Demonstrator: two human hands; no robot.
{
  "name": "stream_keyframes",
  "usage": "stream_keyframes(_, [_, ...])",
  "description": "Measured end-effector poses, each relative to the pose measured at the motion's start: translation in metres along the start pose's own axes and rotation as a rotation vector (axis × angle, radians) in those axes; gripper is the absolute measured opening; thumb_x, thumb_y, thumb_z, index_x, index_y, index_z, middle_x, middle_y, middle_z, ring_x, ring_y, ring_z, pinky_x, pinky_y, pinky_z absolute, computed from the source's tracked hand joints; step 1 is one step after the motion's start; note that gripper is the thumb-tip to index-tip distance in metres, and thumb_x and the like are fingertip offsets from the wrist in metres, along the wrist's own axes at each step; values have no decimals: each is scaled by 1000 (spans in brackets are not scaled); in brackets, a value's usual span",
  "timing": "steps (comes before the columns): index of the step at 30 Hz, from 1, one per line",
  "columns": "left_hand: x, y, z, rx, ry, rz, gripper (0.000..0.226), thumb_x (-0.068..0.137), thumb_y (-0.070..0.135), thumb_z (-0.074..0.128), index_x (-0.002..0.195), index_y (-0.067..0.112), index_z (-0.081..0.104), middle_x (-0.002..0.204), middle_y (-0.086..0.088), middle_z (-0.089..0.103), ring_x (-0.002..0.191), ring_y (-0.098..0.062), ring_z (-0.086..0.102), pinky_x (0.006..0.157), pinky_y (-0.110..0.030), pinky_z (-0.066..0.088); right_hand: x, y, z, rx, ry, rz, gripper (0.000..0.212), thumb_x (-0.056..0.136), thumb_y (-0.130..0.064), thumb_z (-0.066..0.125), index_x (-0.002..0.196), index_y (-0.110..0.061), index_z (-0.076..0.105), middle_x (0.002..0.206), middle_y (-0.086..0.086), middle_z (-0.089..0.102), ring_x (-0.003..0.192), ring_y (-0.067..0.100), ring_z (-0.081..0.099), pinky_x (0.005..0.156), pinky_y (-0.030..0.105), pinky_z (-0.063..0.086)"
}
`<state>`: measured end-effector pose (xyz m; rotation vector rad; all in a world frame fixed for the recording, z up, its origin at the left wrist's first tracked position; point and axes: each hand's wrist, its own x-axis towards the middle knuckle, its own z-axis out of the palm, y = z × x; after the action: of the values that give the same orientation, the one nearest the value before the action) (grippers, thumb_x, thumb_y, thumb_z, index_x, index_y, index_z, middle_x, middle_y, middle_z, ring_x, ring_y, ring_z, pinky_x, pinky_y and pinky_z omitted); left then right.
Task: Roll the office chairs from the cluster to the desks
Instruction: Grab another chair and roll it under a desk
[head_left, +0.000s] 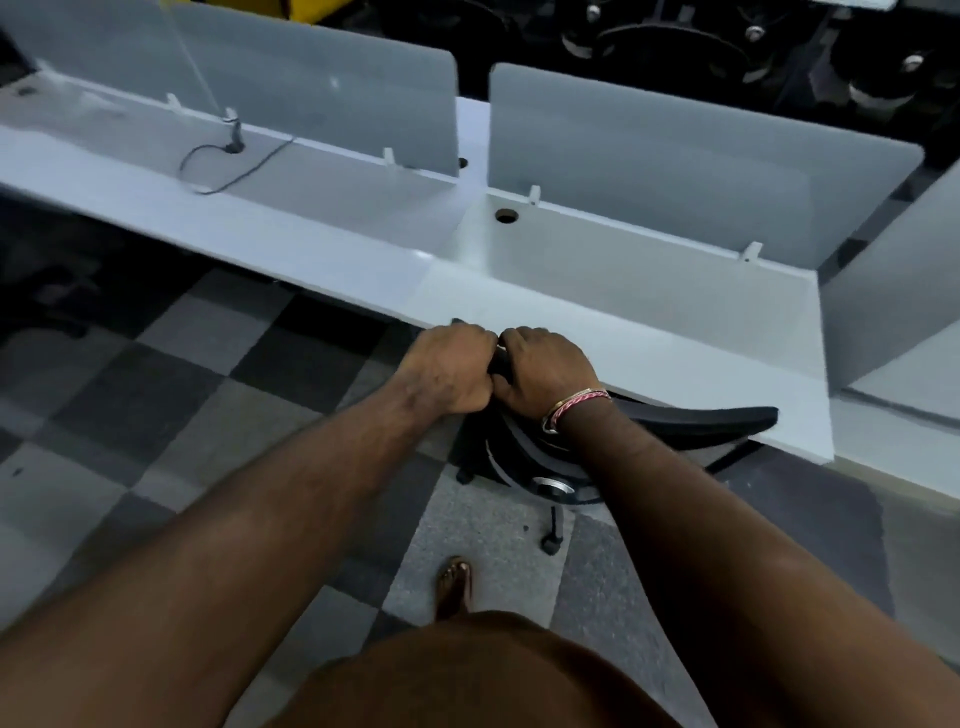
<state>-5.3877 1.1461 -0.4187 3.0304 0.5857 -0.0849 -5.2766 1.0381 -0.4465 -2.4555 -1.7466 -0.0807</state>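
Grey checkered carpet floor (156, 395) beneath white frosted partition panels (675, 176), dimly lit.

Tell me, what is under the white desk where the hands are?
Under the desk sits the black chair, gripped by the left hand and right hand. Its seat is hidden by the desktop.

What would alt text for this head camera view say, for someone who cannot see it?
Seen from above, a person's left hand and right hand grip the top of a black chair pushed against a white desk. Grey dividers stand along the desk's back, a cable lies on it, and the floor is checkered.
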Motion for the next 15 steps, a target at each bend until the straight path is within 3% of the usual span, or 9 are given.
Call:
stream_keyframes(6, [-78,-82,-14,23,7,-249,25,88,32,61,109,18,65,110,-3,69,101,-26,69,84,-39,59,54,-104,0,31,-27,-261,44,86,-46,57,115,-13,55,108,8,64,98,31,62,71,36,46])
stream_keyframes(15, [-204,-271,-26,43,-16,-580,25,93,34,57,112,21,65,107,-1,70,99,-25,70,82,-38,59,163,-325,24,26,-15,-617,36,87,-44,56,105,-12,59,98,6,65,90,27,63,65,32,37])
